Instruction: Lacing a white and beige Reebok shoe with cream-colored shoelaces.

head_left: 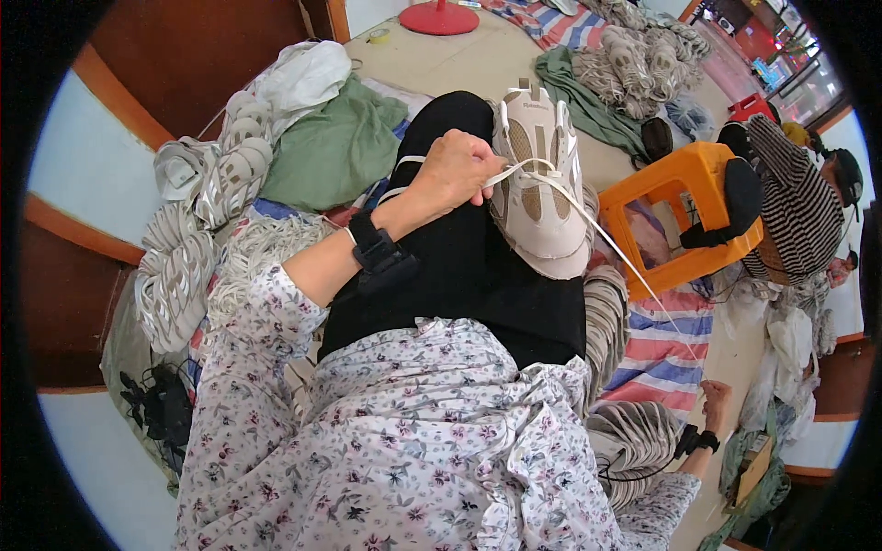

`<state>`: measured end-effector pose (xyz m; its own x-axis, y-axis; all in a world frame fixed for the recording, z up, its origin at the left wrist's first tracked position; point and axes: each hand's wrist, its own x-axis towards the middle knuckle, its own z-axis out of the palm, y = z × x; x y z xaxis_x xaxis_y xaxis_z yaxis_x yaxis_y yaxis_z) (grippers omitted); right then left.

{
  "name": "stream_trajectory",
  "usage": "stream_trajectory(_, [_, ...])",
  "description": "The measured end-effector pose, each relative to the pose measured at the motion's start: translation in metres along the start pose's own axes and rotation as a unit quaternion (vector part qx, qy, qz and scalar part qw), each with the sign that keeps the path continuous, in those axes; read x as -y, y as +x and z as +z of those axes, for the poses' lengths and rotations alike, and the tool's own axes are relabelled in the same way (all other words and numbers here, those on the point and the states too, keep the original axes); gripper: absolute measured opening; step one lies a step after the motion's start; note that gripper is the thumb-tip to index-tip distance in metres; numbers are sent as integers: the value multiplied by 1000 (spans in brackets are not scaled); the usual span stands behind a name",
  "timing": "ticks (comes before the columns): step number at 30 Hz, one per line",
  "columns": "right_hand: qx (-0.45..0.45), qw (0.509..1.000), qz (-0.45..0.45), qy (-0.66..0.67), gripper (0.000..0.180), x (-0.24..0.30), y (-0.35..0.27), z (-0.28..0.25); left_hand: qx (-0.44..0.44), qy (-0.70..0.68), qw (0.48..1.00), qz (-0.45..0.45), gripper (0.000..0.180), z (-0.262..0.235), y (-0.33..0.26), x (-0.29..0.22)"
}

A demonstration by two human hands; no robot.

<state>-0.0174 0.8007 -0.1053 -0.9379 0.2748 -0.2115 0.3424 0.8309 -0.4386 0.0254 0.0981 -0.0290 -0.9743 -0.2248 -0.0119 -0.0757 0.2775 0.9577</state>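
A beige shoe upper (pixel 542 225) with mesh panels rests on my black-clad thigh, its toe turned toward me. My left hand (pixel 457 172) is closed in a pinch on a cream shoelace (pixel 620 248), just left of the upper's eyelets. From the eyelets, the other length of lace runs taut down to the right, thinning out near my right hand (pixel 715 404). That hand is held far out to the side, its fingers appearing closed on the lace end, though they look small there. Black devices are strapped on both wrists.
Stacked shoe uppers (pixel 175 285) lie at left, beside a green cloth (pixel 331 147) and a heap of laces (pixel 262 253). More uppers (pixel 634 445) are stacked by my right side. An orange stool (pixel 680 216) stands at right, near another person in striped clothing (pixel 795 197).
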Motion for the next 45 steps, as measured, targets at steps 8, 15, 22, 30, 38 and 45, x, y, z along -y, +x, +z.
stream_trajectory(8, [-22, 691, 128, 711, 15, -73, 43, 30, -89, 59, 994, 14, 26, 12, -4, -2])
stream_trajectory(15, [-62, 853, -120, 505, 31, -43, 36, 36, -153, 274, 919, 240, 23, 24, 5, 6])
stream_trajectory(22, [303, 822, -147, 460, 39, 276, -62, 137, -160, 280, 921, 218, 20, 26, 0, 3])
stream_trajectory(30, [304, 859, -264, 316, 21, 357, -60, 203, -70, 39, 997, 10, 30, 30, 6, 2])
stream_trajectory(38, [322, 621, -14, 715, 20, 357, -47, 167, -5, 17, 999, -32, 29, 10, 4, 1])
stream_trajectory(45, [216, 667, -82, 709, 42, 202, 86, 83, -154, 178, 953, 191, 16, 4, 17, -7])
